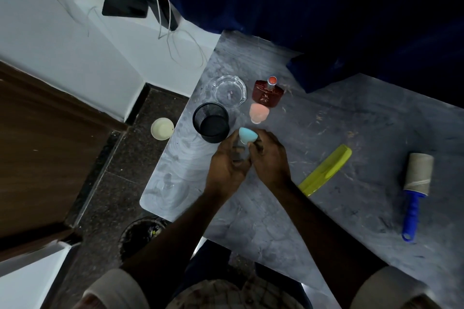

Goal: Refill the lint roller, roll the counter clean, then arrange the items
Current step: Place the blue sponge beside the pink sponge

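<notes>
Grey counter [339,133] bearing lint roller [415,184] at far right, w/ yellow comb [326,169] nearer centre. Left hand [227,168] & right hand [270,158] both pinching blue sponge [247,135] just beside black mesh cup [211,121].

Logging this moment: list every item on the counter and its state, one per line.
Blue sponge: held between left hand and right hand.
Pink sponge: upright, beside bottle.
Bottle: upright, capped.
Mesh cup: upright, looks empty.
Glass dish: upright, a small speck inside.
Comb: lying flat.
Lint roller: lying flat, untouched.
Counter: scattered with lint.
</notes>
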Action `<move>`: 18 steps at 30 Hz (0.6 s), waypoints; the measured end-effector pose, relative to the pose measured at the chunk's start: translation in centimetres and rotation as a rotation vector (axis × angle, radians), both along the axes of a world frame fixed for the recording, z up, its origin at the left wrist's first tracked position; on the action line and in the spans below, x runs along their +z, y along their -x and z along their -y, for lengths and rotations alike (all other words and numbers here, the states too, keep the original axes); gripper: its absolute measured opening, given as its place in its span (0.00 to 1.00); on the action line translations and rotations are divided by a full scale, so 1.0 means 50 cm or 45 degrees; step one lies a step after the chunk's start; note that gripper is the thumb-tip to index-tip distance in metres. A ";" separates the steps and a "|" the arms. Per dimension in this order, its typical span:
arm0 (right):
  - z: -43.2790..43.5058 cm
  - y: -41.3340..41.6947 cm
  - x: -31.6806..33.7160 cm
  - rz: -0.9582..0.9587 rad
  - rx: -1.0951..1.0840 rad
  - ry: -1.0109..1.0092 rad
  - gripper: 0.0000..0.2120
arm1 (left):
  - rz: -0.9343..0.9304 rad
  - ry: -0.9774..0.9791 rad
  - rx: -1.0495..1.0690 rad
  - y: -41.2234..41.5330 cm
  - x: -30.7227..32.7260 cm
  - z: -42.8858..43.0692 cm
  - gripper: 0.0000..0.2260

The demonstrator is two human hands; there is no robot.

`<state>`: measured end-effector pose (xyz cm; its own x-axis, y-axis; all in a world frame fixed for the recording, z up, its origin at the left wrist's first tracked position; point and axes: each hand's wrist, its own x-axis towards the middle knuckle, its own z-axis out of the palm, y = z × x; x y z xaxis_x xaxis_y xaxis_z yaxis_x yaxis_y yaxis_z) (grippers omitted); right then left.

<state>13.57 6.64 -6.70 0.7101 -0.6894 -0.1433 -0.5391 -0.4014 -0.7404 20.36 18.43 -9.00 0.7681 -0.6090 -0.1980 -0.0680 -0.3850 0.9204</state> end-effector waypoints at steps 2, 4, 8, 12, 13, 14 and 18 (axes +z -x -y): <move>0.000 0.001 0.000 0.006 -0.006 0.000 0.18 | 0.001 0.003 0.001 0.000 0.002 0.001 0.32; 0.000 0.001 0.001 0.003 -0.011 -0.003 0.18 | -0.009 0.009 -0.001 0.000 0.006 0.000 0.32; -0.002 0.000 0.002 0.000 -0.017 -0.004 0.18 | -0.008 0.007 -0.022 0.000 0.010 -0.005 0.33; -0.004 0.001 0.002 0.013 -0.027 -0.004 0.18 | 0.007 -0.009 -0.041 -0.001 0.009 -0.007 0.32; -0.004 0.002 0.002 0.018 -0.030 -0.001 0.18 | 0.010 -0.014 -0.044 0.000 0.008 -0.008 0.32; -0.005 0.004 0.003 0.022 -0.035 0.002 0.18 | 0.009 -0.017 -0.047 0.000 0.006 -0.009 0.32; -0.009 0.008 0.007 0.026 -0.055 -0.012 0.18 | -0.029 -0.022 -0.051 0.000 0.002 -0.012 0.33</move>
<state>13.15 7.07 -6.33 0.6826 -0.7181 -0.1356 -0.5404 -0.3711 -0.7551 20.38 19.01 -8.88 0.7382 -0.6356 -0.2259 -0.0627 -0.3982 0.9152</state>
